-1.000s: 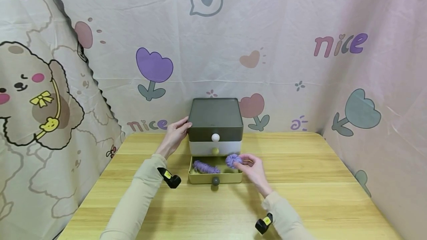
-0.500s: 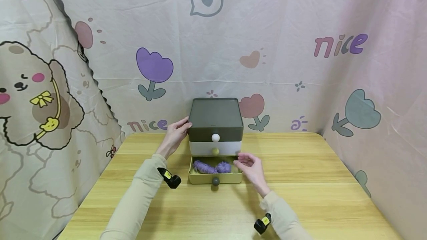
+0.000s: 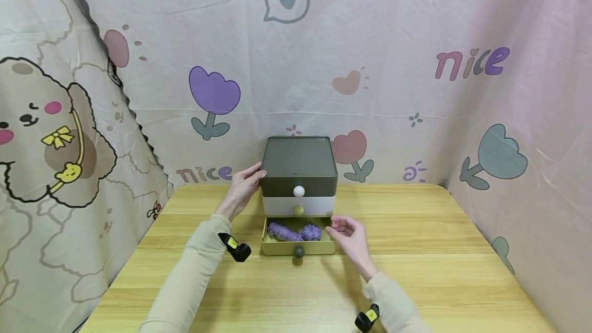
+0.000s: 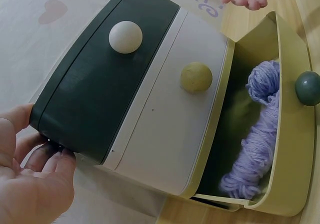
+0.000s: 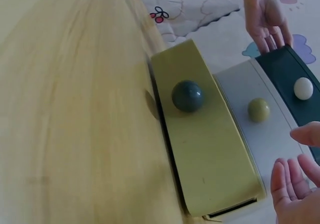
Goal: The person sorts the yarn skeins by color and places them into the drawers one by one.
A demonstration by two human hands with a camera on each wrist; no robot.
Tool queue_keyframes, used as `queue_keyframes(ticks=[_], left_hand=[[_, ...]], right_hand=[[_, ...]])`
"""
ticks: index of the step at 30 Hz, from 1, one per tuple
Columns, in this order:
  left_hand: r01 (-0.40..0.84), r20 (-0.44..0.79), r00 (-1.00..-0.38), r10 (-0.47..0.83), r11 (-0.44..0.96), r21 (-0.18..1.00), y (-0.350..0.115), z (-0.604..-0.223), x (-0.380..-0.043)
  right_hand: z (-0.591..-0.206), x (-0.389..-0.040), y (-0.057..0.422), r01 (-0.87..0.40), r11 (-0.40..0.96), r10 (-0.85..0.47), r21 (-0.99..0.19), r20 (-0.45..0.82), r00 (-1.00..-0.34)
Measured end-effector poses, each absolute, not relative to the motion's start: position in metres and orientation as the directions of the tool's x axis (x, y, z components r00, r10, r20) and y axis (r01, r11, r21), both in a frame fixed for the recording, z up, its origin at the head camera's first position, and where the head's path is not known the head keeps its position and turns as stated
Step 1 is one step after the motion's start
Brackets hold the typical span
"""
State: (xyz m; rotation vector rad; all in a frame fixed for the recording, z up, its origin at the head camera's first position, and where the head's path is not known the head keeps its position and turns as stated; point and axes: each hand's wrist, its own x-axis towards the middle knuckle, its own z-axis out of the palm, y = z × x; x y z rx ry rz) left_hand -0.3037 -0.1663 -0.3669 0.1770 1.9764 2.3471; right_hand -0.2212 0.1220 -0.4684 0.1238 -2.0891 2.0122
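Observation:
A stacked drawer unit stands upright, with a dark green top, a white middle and a yellow-green bottom drawer pulled out. Inside that drawer lie a long skein of purple yarn and a rounder purple yarn ball, side by side. My left hand holds the unit's upper left corner, thumb at its top edge and fingers against its side. Beside the drawer's right rim is my right hand, fingers loosely bent and holding nothing.
The unit sits toward the back of a wooden table. Behind and along both sides hangs a printed cloth. Round knobs stick out from the drawer fronts, including a dark green knob on the lowest.
My right hand has let go of the purple yarn ball, which now rests in the drawer by the skein. The hand stays near the drawer's right rim. My left hand has not moved.

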Motion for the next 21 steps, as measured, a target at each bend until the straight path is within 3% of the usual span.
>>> queue_keyframes(ticks=[9, 21], left_hand=[[0.018, 0.040, -0.991, 0.129, -0.169, 0.985, -0.167, -0.366, -0.303], [0.020, 0.042, -0.991, 0.127, -0.165, 0.986, -0.166, -0.366, -0.303]], right_hand=[[-0.477, -0.204, 0.111, -0.197, 0.008, 0.252, -0.980, 0.193, -0.948], [-0.493, -0.192, 0.094, -0.112, -0.070, 0.141, -0.991, 0.102, -0.985]])
